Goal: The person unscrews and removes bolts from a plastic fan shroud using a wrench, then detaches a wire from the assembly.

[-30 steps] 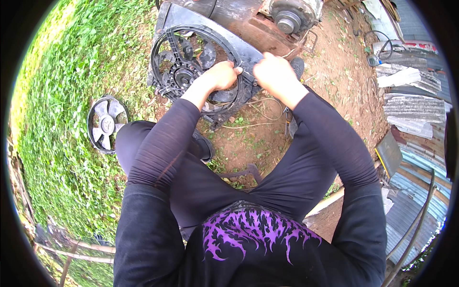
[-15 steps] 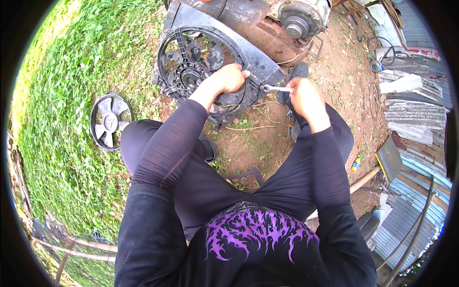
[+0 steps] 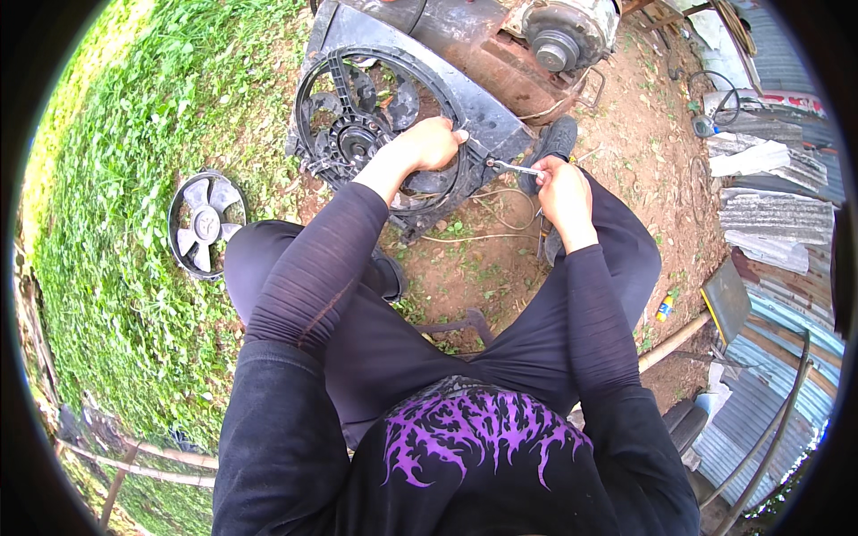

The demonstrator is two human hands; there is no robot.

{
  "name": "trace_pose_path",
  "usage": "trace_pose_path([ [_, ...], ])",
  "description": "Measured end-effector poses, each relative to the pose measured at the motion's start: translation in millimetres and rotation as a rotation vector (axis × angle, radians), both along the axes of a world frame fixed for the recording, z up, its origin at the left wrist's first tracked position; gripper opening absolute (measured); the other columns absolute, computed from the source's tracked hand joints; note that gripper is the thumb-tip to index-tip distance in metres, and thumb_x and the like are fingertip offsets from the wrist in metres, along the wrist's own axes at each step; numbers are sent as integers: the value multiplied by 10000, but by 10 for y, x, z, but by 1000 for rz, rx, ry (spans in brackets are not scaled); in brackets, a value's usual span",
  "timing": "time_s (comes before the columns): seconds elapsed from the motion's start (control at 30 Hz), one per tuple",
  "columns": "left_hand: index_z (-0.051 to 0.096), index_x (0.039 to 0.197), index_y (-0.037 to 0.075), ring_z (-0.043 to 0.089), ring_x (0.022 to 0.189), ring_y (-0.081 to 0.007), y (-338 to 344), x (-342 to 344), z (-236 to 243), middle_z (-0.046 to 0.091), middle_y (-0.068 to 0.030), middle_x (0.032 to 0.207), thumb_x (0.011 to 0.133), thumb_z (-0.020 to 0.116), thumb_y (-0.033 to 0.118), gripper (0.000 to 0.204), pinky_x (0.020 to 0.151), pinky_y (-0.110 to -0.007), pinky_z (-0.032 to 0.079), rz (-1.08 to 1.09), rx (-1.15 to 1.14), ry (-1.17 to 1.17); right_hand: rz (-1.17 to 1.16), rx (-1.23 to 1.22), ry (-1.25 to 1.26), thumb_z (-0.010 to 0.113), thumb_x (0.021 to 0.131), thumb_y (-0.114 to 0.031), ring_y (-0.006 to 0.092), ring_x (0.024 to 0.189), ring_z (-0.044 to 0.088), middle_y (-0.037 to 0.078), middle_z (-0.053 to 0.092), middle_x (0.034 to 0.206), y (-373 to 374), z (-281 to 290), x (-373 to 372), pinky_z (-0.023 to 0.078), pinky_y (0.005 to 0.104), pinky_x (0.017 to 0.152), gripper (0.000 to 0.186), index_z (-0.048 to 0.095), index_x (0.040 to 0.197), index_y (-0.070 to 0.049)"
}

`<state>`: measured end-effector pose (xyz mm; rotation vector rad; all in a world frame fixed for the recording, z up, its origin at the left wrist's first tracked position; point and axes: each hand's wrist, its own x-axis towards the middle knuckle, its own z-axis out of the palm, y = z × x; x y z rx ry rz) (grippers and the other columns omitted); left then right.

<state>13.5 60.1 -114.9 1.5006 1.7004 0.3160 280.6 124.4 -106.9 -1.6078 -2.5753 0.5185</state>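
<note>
A black plastic radiator fan shroud [image 3: 497,132] stands tilted in front of me, its bladed fan showing through the round opening. My left hand [image 3: 427,146] is closed on the right side of that opening's rim, thumb pointing right. In my right hand [image 3: 567,193] is the handle end of a silver wrench [image 3: 517,168], pinched by thumb and fingers. The wrench's head meets the shroud's lower right corner; whatever fastener sits under it is too small to make out.
Behind the shroud lies a rusty metal tank [image 3: 474,40] with a motor and pulley [image 3: 556,52]. A loose fan in a ring [image 3: 207,224] rests on the grass to the left. Right of my legs are a yellow bottle [image 3: 665,308] and a long-handled tool [image 3: 726,299].
My right hand has swung nearer to me and slightly left, turning the wrench handle with it while the head stays at the shroud corner. My left hand holds its place.
</note>
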Motion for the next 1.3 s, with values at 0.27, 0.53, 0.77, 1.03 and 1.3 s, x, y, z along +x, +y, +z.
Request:
trace_pose_path([
  [0.27, 607, 1223, -115, 556, 1263, -434, 20, 9, -98, 613, -324, 1272, 1052, 477, 392, 551, 1067, -462, 425, 81, -49, -43, 71, 72, 54, 609, 924, -67, 281, 851, 678, 102, 715, 833, -4, -104, 29, 516, 408, 773, 118, 718, 969, -61],
  [0.53, 612, 1207, -116, 561, 1263, -429, 36, 18, -118, 613, -328, 1273, 1046, 490, 384, 539, 1057, -463, 433, 107, -48, -32, 542, 414, -107, 626, 790, -87, 290, 849, 647, 119, 698, 795, 165, 237, -418, 536, 417, 756, 107, 712, 842, -50],
  [0.77, 633, 1171, -92, 585, 1234, -421, 38, 24, -178, 634, -321, 1234, 1042, 508, 398, 521, 1035, -465, 447, 140, -13, -33, 1104, 462, -221, 642, 731, -161, 242, 847, 648, 63, 678, 691, 365, 466, -1146, 518, 368, 696, 115, 696, 660, -88],
  [1.03, 643, 1149, -82, 590, 1215, -429, 21, 8, -229, 648, -315, 1202, 1048, 499, 406, 519, 1028, -467, 445, 125, -10, -54, 397, 330, -51, 631, 799, -71, 333, 812, 713, 157, 714, 801, 145, 691, -412, 565, 459, 740, 149, 743, 895, -90],
  [1.3, 656, 1119, -76, 590, 1204, -433, 5, 5, -126, 651, -307, 1188, 1047, 497, 401, 508, 1024, -466, 443, 59, 24, -2, -85, -79, -15, 610, 932, -151, 363, 888, 716, 181, 728, 877, -188, 19, 94, 544, 449, 790, 171, 762, 998, -109],
])
